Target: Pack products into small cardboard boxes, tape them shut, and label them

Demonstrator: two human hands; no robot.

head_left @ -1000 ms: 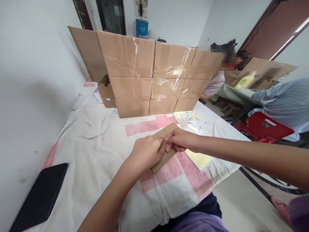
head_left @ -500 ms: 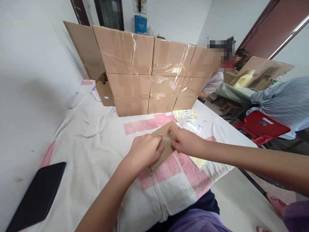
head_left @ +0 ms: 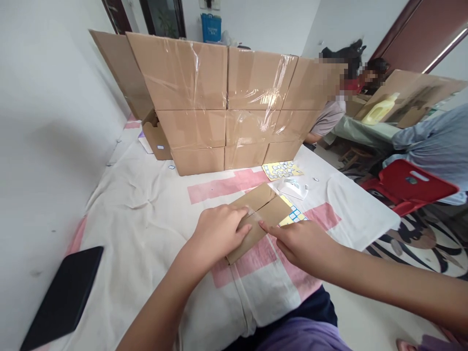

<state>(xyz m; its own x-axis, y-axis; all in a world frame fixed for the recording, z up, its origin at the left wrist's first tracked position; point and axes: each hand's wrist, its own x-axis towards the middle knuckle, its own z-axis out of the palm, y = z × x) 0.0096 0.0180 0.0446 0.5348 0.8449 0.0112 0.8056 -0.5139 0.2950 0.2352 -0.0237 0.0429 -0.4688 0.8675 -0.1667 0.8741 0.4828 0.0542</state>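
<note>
A small flat brown cardboard box lies on the white and pink cloth in front of me. My left hand presses down on its near left part, fingers curled over the flap seam. My right hand lies flat beside the box's near right edge, fingers stretched out, fingertips touching the cardboard. A yellow sticker sheet pokes out from under the box on the right.
A wall of taped cardboard boxes stands at the back. Another sticker sheet and a clear plastic bag lie behind the small box. A black tablet sits near left. Other people and a red stool are at right.
My right hand has pulled back from the top of the box toward me and flattened out at its near edge. The left hand stays pressed on the box.
</note>
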